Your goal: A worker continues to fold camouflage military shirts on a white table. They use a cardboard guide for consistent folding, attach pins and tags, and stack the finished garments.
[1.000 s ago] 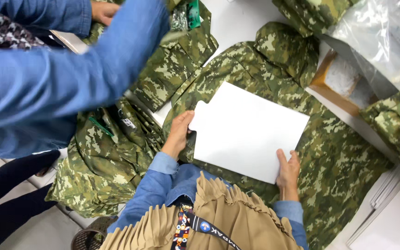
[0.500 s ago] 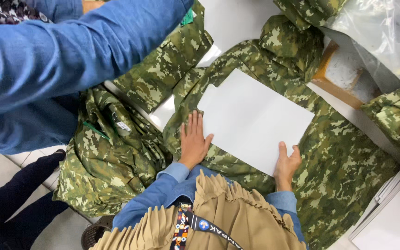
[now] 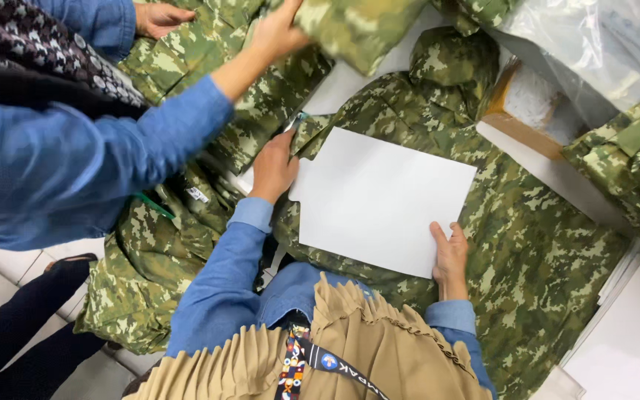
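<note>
A green camouflage garment (image 3: 527, 244) lies spread on the table with a white rectangular card (image 3: 383, 200) lying on top of it. My left hand (image 3: 272, 167) grips the garment's edge at the card's upper left corner. My right hand (image 3: 450, 255) rests flat at the card's lower right corner, pressing on the card and cloth. Both my sleeves are blue.
A co-worker in blue sleeves reaches across from the left, their hand (image 3: 279, 30) holding another camouflage piece (image 3: 357, 26). More camouflage garments (image 3: 150, 267) are heaped at the left. A clear plastic bag (image 3: 601, 41), a cardboard box (image 3: 527, 111) and white sheets (image 3: 631, 348) lie at the right.
My left hand has moved up from the cloth beside the card to grip the garment's edge. The co-worker's arm has shifted away to the upper left and lifted a camouflage piece.
</note>
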